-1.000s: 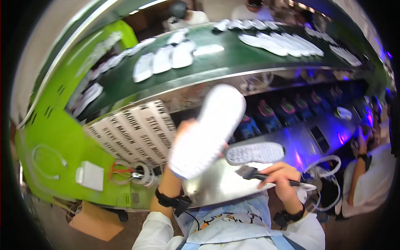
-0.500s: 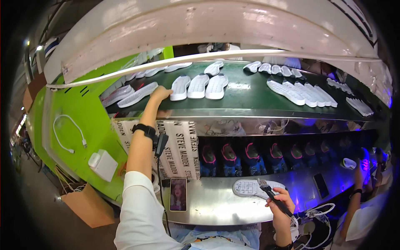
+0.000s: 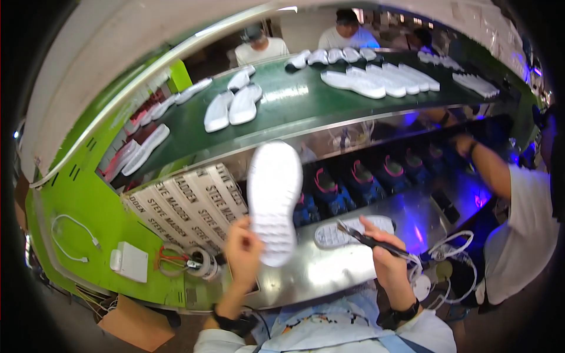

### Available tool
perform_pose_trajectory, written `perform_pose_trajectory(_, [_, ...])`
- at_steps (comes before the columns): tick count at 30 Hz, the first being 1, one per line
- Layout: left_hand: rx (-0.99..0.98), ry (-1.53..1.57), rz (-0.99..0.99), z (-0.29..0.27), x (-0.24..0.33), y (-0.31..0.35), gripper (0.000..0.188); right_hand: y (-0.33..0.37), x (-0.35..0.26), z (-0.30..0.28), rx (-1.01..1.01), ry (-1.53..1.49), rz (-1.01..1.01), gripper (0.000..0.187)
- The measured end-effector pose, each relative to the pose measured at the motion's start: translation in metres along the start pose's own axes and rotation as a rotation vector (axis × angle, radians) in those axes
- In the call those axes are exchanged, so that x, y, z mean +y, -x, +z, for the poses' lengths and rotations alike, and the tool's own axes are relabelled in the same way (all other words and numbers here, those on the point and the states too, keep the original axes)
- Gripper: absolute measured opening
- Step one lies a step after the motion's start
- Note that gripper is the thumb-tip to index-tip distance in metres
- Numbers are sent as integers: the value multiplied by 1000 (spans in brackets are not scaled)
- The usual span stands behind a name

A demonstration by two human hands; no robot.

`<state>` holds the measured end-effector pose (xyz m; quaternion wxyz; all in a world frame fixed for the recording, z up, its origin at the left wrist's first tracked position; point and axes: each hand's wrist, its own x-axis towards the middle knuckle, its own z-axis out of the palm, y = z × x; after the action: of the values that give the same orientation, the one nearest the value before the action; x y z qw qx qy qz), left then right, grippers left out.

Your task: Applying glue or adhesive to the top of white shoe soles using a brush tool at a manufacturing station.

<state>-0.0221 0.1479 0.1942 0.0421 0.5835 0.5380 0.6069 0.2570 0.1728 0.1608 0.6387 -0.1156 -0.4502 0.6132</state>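
My left hand [image 3: 243, 253] is closed on the edge of a white shoe sole [image 3: 275, 194], held up above the bench with its long side nearly upright. Between the fingers of my right hand [image 3: 388, 262] is a black-handled brush [image 3: 379, 242], its tip pointing left and a white tube or cord trailing from its back end. Beneath that tip, another shoe sole [image 3: 331, 235] lies on the metal bench [image 3: 312, 276], partly covered by the brush and hand.
A green conveyor belt [image 3: 288, 112] carries several white soles. Below it stand dark shoes [image 3: 362, 176] with pink edging. Tape rolls [image 3: 203, 263] and a white charger [image 3: 129, 262] lie at left, a phone [image 3: 444, 206] at right. A co-worker's arm [image 3: 491, 165] reaches in from the right.
My left hand has come back from the belt with a sole taken from the row of three. My right hand keeps the brush over the bench sole. The view has swung right.
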Motion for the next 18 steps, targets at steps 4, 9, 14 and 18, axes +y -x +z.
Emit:
perform_pose_trajectory(4, [-136,184,-211,58,-20,96,12,-8,40,10,318,-144,239,32])
perform_pose_trajectory(9, [-317,177,-112,71,-29,111,8,-4,60,5,533,-294,345,38])
perform_pose_trajectory(14, [-362,57,-264,92,-25,48,22,7,69,2,570,-211,321,39])
perform_pose_trajectory(18, [-385,-299,36,110,-31,24,27,12,72,9,611,-146,308,32])
